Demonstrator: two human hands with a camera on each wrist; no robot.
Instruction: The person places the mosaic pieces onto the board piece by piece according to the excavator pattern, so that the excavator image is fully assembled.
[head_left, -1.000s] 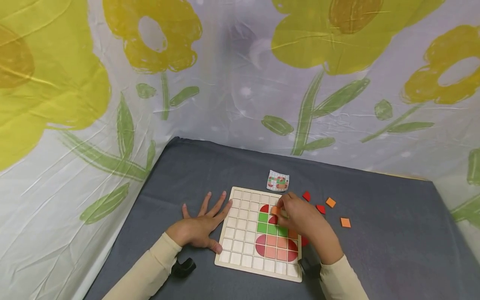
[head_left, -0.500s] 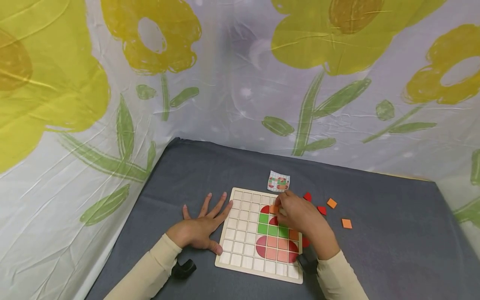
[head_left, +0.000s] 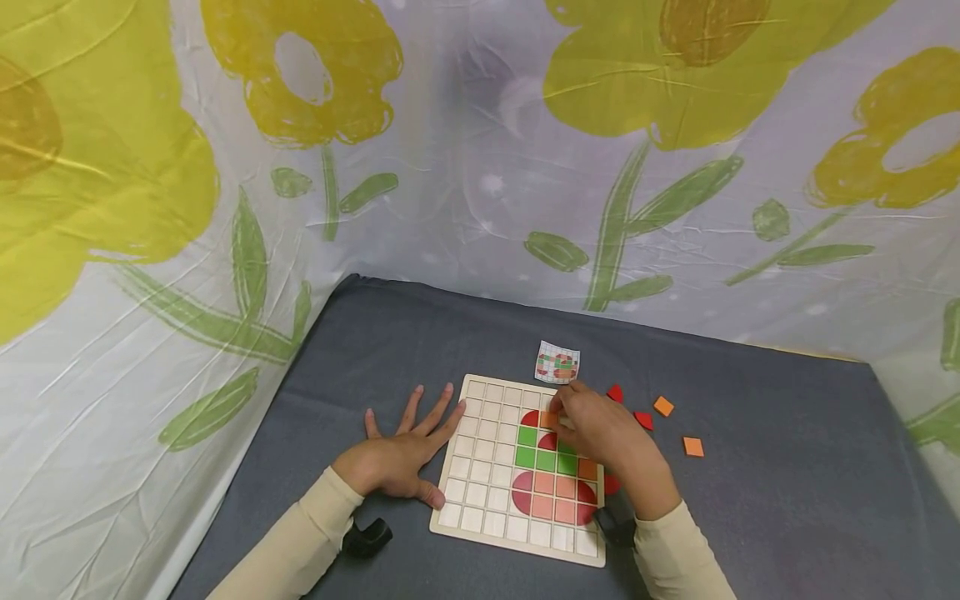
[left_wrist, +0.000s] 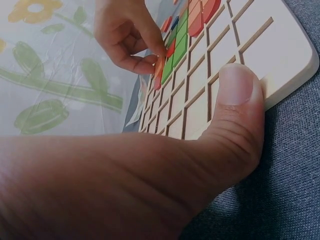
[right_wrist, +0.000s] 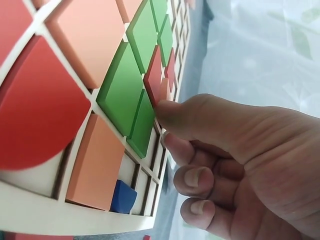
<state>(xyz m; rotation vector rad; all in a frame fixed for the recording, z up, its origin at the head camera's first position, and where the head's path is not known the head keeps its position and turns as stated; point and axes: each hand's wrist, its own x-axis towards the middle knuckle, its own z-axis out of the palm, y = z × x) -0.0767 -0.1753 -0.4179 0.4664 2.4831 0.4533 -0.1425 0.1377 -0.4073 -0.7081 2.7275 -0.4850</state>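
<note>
A wooden grid board (head_left: 517,547) lies on the table. My left hand (head_left: 405,457) rests with spread fingers at its left edge; the thumb (left_wrist: 236,95) lies on the rim in the left wrist view. My right hand (head_left: 607,429) pinches an orange square tile (head_left: 548,419) at an upper cell, beside a red rounded tile (head_left: 530,418). In the right wrist view the thumb and fingers partly hide that tile (right_wrist: 164,89). Below it, green tiles (head_left: 526,457), salmon square tiles (head_left: 553,485) and further red rounded tiles (head_left: 522,493) sit in the grid.
A small printed pattern card (head_left: 557,363) lies behind the board. Loose red tiles (head_left: 643,420) and orange tiles (head_left: 693,447) are to the right, one red tile (head_left: 612,484) by the board's right edge. A small blue piece (right_wrist: 123,197) shows in the right wrist view.
The orange tile, tilted over the cell a second ago, now lies flatter beside the red rounded tile. My right hand has shifted slightly left; my left hand stays put.
</note>
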